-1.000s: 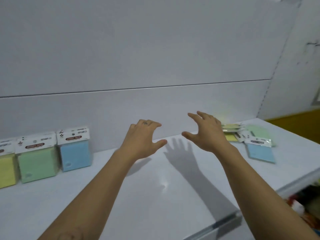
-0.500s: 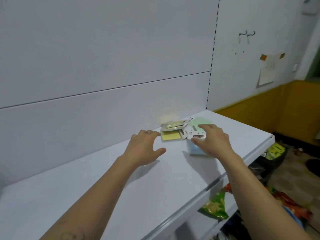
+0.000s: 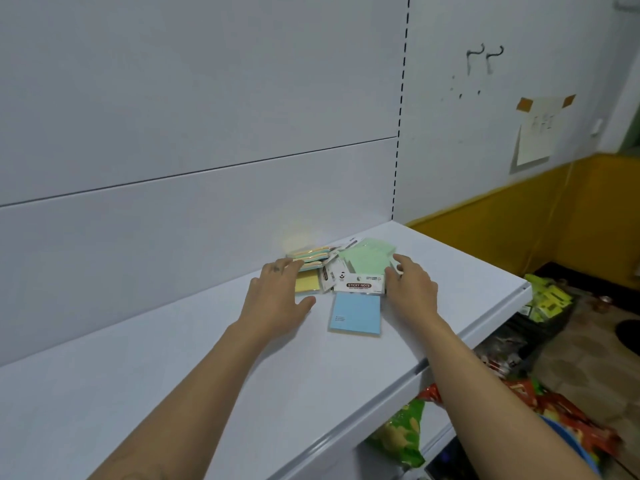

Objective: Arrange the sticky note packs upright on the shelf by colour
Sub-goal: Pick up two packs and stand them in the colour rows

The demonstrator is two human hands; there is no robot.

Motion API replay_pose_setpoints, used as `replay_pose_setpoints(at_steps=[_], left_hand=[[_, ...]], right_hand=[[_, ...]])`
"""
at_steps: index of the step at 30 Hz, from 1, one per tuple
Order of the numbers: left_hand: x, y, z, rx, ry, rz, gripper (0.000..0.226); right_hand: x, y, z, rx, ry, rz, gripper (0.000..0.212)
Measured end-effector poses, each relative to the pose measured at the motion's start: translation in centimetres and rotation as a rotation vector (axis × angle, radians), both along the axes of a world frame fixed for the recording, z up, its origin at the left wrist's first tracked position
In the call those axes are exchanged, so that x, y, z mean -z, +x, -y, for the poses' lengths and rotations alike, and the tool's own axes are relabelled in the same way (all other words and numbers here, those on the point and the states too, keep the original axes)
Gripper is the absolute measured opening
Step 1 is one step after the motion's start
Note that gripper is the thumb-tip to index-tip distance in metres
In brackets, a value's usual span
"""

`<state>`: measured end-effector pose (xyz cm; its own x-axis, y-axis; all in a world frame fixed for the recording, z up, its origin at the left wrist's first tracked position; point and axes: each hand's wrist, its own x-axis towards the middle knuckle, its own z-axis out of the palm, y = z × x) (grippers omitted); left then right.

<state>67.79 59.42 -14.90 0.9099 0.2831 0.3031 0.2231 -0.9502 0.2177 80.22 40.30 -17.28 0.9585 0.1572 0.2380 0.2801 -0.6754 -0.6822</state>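
Note:
Several sticky note packs lie flat in a loose pile at the right end of the white shelf point(image 3: 207, 375). A blue pack point(image 3: 356, 312) with a white "STICKY NOTE" header lies nearest me. A green pack point(image 3: 369, 258) lies behind it, a yellow pack point(image 3: 306, 282) to its left, and a small stack of packs point(image 3: 311, 258) sits against the back panel. My left hand point(image 3: 277, 299) rests open on the shelf, its fingertips touching the yellow pack and the stack. My right hand point(image 3: 412, 289) is open, fingertips on the right edge of the blue pack's header and the green pack.
The shelf's front edge point(image 3: 398, 386) runs diagonally to the right corner. Below it hang snack bags, green point(image 3: 401, 434) and red point(image 3: 561, 414). A white back panel point(image 3: 207, 133) rises behind the shelf. A yellow wall point(image 3: 536, 223) stands to the right.
The view has swung right, away from the upright packs at the left. Both hands have reached forward to the flat pile; the right hand slid off the blue pack's face to its right edge.

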Motion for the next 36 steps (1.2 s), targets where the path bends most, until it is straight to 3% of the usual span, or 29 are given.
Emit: replay_pose_setpoints(at_steps=[10, 25, 33, 36], left_hand=[[0.3, 3.4, -0.2, -0.119, 0.053, -0.003, 0.052], [3.7, 3.7, -0.6, -0.134, 0.010, 0.064, 0.030], [2.1, 1.7, 1.0, -0.120, 0.171, 0.069, 0.022], [1.8, 0.8, 1.5, -0.109, 0.114, 0.072, 0.022]], right_hand=[[1.0, 1.0, 0.1, -0.015, -0.015, 0.011, 0.054], [0.7, 1.1, 0.5, -0.060, 0.166, -0.024, 0.062], [0.4, 0.9, 1.0, -0.189, 0.275, -0.101, 0.072], [0.3, 0.7, 1.4, -0.226, 0.317, -0.115, 0.057]])
